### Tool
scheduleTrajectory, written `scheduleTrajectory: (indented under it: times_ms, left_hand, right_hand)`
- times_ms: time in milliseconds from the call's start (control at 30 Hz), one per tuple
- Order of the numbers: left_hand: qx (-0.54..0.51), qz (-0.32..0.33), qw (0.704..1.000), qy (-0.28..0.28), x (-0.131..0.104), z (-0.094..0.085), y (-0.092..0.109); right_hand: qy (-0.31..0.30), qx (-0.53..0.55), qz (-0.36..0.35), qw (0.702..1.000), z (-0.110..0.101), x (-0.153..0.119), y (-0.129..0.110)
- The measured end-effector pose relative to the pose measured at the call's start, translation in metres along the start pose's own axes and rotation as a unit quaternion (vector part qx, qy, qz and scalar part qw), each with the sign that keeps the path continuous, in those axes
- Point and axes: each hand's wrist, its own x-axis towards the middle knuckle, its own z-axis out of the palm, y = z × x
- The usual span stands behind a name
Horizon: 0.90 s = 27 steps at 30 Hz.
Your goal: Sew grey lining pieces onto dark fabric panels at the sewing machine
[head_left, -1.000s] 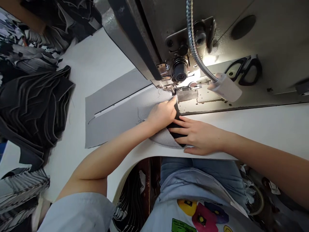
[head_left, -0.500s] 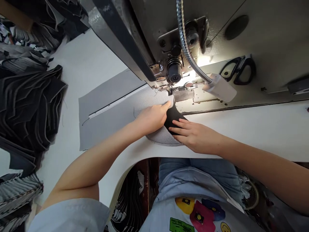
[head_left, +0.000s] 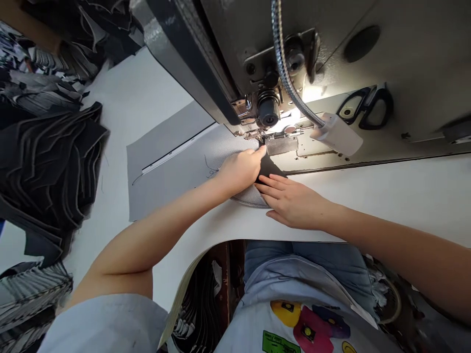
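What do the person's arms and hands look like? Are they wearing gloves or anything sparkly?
No gloves! The left hand and right hand are both bare, with no ring, watch or bracelet showing. The left sleeve is short, loose and pale blue-grey. The right sleeve is out of the picture, so I can't tell about that one.

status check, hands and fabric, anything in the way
Left hand pressing gray fabric by the presser foot. Right hand flat on black piece. Scissors on machine bed, off the fabric.
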Motion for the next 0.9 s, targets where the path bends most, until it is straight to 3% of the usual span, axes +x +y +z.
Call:
scheduleTrajectory:
  times_ms: [133,233,333,467,633,700,900]
  left_hand:
    - [0.04,0.015,0.996,-0.081,-0.012,-0.012,-0.007]
    - [-0.001,0.03,0.994,-0.105,-0.011,-0.019,-0.016]
    - [-0.019,0.026,0.994,-0.101,-0.006,-0.018,-0.019]
    - [-0.002,0.013,0.997,-0.08,-0.002,-0.01,-0.014]
    - [0.013,0.018,1.0,-0.017,-0.004,0.0,-0.008]
    - [0.038,0.008,0.999,-0.018,-0.008,-0.001,-0.008]
    - [0.101,-0.009,0.984,-0.145,-0.008,-0.024,-0.021]
  right_hand:
    - [-0.012,0.03,0.033,0.999,-0.002,0.007,-0.009]
    - [-0.019,-0.023,0.053,0.998,0.005,0.016,-0.023]
    - [-0.036,-0.066,0.029,0.997,0.011,0.021,-0.026]
    - [-0.033,-0.059,0.002,0.998,0.011,0.02,-0.013]
    - [-0.029,-0.074,0.041,0.996,0.013,0.024,-0.008]
    - [-0.03,-0.052,0.052,0.997,0.012,0.025,-0.009]
    - [-0.042,0.126,0.086,0.987,-0.007,0.023,-0.007]
